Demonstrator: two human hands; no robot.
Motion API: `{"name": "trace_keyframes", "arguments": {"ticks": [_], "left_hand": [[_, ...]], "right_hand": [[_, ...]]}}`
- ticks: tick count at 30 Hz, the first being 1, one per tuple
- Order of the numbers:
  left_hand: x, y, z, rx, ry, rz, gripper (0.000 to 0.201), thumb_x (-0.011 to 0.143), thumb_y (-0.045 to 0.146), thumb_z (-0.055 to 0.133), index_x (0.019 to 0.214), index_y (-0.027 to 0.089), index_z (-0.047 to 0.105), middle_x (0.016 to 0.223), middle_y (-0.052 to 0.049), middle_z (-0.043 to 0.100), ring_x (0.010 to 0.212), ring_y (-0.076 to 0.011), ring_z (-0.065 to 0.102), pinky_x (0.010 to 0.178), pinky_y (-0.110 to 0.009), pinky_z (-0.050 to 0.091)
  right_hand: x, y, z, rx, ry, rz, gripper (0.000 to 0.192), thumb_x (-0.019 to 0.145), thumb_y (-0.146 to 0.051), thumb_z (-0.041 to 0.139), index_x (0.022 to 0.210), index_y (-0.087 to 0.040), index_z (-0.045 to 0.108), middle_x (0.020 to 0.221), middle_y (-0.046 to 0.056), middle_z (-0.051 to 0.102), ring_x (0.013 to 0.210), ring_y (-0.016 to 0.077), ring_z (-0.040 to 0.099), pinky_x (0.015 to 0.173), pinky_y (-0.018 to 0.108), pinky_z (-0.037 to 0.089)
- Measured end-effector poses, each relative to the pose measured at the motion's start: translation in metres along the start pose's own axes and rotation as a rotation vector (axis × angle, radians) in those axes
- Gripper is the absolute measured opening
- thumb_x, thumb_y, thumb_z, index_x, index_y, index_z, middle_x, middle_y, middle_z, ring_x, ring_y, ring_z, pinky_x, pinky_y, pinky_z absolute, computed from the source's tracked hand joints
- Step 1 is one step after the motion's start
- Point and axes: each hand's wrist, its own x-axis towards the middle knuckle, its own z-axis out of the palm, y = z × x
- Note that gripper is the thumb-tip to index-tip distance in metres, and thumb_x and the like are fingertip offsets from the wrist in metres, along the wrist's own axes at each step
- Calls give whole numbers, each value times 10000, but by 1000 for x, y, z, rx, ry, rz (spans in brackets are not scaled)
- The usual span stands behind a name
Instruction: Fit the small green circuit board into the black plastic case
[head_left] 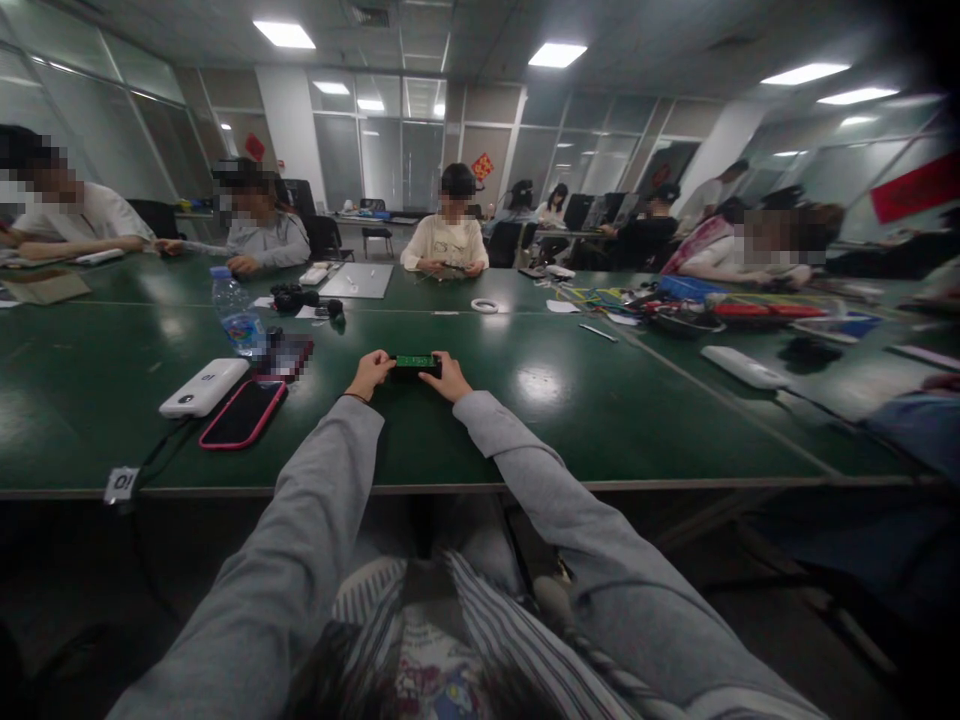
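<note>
Near the left part of the front edge of the green table (600,420), one small white tag (121,483) marked "10" sits right at the edge. Just beyond it lie one white power bank (204,387) and, touching its right side, one phone in a pink case (243,413), screen up. Farther back stands one clear water bottle (236,315) with a blue cap. One black headset (294,297) lies behind it, toward the middle of the table.

At the middle, a little in from the front edge, the person's left hand (369,374) and right hand (447,378) are both in grey sleeves. Each grips one end of a single small green circuit board (415,361), which is held low over the surface between them. The fingers curl round its ends; the hands are apart by the board's length.

Behind them, one roll of white tape (484,305) lies flat. To the right, one long white bar-shaped device (745,367) rests near the table's seam, with a heap of coloured cables (611,297) behind it, too tangled to count. Four other people sit along the far edge.
</note>
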Motion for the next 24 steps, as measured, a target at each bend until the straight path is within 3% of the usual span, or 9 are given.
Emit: {"name": "trace_keyframes", "arguments": {"ticks": [10, 17, 24], "left_hand": [[1, 2, 3, -35, 38, 22, 259, 589, 151, 608, 590, 195, 353, 464, 96, 331, 366, -31, 289, 368, -166, 196], [1, 11, 2, -191, 84, -15, 317, 577, 136, 606, 599, 204, 297, 468, 103, 277, 375, -32, 255, 362, -167, 164], [6, 2, 2, -84, 31, 52, 282, 574, 166, 635, 587, 192, 355, 483, 91, 342, 385, -30, 296, 371, -168, 199]], "right_hand": [[0, 0, 0, 3, -3, -24, 594, 759, -393, 694, 1251, -170, 447, 1115, 122, 536, 1056, 255, 484, 931, 434, 411], [1, 2, 0, -12, -12, -40, 616, 766, -416, 686, 1269, -155, 444, 1118, 130, 541, 1057, 259, 481, 927, 440, 412], [0, 1, 0, -33, -15, -40, 614, 773, -411, 679, 1273, -152, 436, 1132, 127, 545, 1049, 255, 484, 920, 431, 421]]}}
